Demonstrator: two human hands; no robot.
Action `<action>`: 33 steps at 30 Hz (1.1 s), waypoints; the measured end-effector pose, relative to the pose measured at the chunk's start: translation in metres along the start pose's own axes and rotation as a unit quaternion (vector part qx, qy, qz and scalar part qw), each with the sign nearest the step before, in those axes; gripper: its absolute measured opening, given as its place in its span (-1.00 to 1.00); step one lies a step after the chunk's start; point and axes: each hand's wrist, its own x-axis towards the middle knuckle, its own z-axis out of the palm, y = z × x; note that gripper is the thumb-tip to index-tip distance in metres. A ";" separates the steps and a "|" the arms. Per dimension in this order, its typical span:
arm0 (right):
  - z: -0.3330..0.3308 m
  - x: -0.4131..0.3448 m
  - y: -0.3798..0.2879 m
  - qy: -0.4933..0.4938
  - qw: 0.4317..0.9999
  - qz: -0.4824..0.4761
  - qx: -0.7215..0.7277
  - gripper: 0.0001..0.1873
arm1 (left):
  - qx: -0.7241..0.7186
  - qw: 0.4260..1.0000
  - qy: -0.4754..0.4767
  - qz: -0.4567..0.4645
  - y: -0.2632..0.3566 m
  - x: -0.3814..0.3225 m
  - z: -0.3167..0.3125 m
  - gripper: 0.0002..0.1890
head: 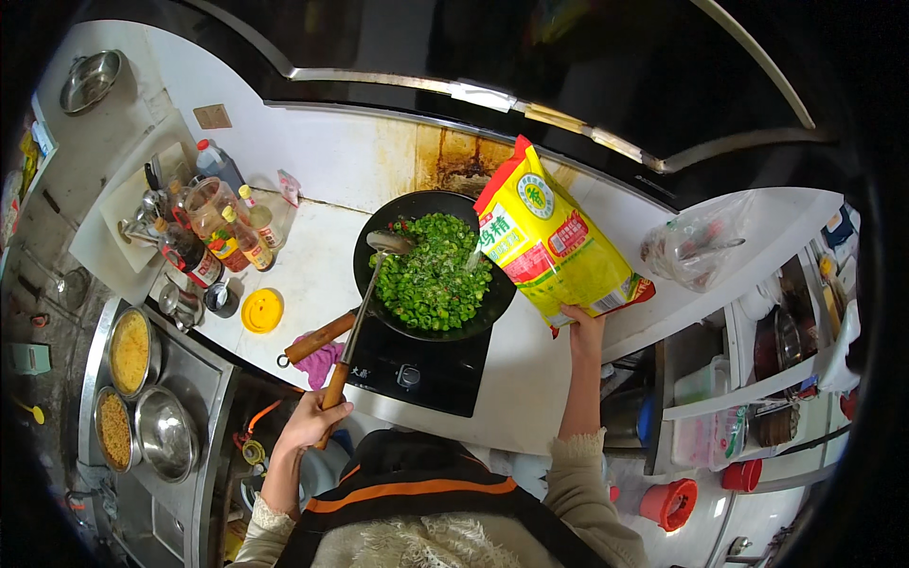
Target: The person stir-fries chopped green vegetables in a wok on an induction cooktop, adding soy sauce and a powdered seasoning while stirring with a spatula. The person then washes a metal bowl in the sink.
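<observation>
My left hand [312, 420] grips the wooden handle of a metal ladle [368, 291], whose bowl rests at the left side of a black wok [501, 302]. Chopped green vegetables [426, 284] with a few red bits fill much of the wok, and pale specks lie on top. In my right hand [584, 326] is the lower end of a large yellow and red plastic seasoning bag [561, 248], which bears writing. It is tilted, its upper left end over the wok's right side; a pale streak shows below that end. The wok sits on a black induction cooker [447, 387].
Sauce bottles [248, 241], a clear plastic jar [213, 206] and a yellow lid [262, 310] stand left of the wok. A pink cloth [319, 362] lies under its handle. Metal bowls [166, 433] stand further left. A clear plastic bag [699, 248] lies at right. A black range hood [497, 50] overhangs.
</observation>
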 end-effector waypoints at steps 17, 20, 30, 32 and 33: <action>0.073 0.005 0.013 -0.075 0.996 -0.021 0.036 -0.33 | 0.003 1.000 0.008 0.012 0.000 -0.011 -0.003 -0.75; 0.089 0.017 0.015 -0.105 0.993 -0.019 0.038 -0.44 | 0.014 0.999 0.025 0.039 -0.003 -0.014 -0.001 -0.79; 0.132 0.044 0.047 -0.069 0.995 -0.027 0.070 -0.59 | -0.004 0.999 0.034 0.043 -0.003 -0.024 0.003 -0.79; 0.131 0.048 0.050 -0.056 0.996 -0.034 0.064 -0.53 | -0.004 0.999 0.030 0.038 -0.005 -0.023 0.002 -0.78; 0.131 0.047 0.049 -0.049 0.996 -0.043 0.052 -0.52 | -0.007 0.999 0.027 0.032 -0.009 -0.024 0.001 -0.77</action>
